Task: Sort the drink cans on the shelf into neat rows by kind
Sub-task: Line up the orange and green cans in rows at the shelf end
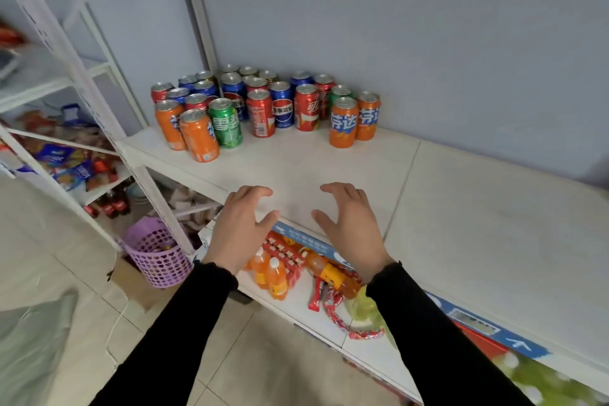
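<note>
cans bunched at the shelf's back left corner, both hands near its front edge, basket on the floor lower left

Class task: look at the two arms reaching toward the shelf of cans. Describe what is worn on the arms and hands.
Both arms are covered by long black sleeves, left and right, each ending at the wrist in a slightly frilled cuff. The left hand and right hand are bare: no gloves, rings or watch show.
</note>
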A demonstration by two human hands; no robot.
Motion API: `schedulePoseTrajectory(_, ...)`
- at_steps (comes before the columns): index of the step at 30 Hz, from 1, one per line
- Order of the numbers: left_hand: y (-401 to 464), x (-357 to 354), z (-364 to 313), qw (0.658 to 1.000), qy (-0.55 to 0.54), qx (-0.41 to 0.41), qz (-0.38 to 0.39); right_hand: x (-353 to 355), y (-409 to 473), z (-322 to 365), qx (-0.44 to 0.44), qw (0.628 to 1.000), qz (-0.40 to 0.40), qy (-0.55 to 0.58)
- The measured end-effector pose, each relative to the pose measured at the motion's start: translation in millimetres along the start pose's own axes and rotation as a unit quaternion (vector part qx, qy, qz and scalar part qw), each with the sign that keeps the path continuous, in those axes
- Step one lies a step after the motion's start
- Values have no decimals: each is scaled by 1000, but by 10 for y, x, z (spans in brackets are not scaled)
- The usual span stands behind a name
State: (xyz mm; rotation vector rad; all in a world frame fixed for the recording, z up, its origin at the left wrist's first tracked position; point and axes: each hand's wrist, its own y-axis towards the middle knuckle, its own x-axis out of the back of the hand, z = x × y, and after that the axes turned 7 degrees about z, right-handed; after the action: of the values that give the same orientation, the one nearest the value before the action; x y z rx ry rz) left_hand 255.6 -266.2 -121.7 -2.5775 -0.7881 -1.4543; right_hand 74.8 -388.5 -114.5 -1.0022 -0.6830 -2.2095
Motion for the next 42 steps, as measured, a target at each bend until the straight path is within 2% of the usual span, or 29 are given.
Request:
schedulePoseTrajectory(9,559,470,834,998,-9,65,-21,-593,1099,442,27,999,30,35)
schedulePoseTrajectory(16,921,879,1377,990,-13,109,-84,-1081,1736,827,60,987,66,131)
schedulePoseTrajectory(20,1113,1070,1679,986,-25,123,-111,-1358,1926,1051,45,977,84,190)
schedulePoseTrajectory(25,1428,1277,2001,976,-118,128,-131,-1737,2065,1255,-13,972,42,229)
schedulePoseTrajectory(28,1637,1359,2116,972,-179,101,-114,-1897,2117,1369,-65,969,2,239)
schedulePoseTrajectory(36,1960,1404,2334,974,-224,11,-21,-2133,2181,1663,-121,974,-78,173)
schedulePoseTrajectory(39,1977,1399,2374,967,-254,7,-9,-2215,2182,1768,-149,966,-89,194)
schedulePoseTrajectory(42,1993,1405,2440,964,-264,0,3,-2215,2177,1777,-152,963,-66,213)
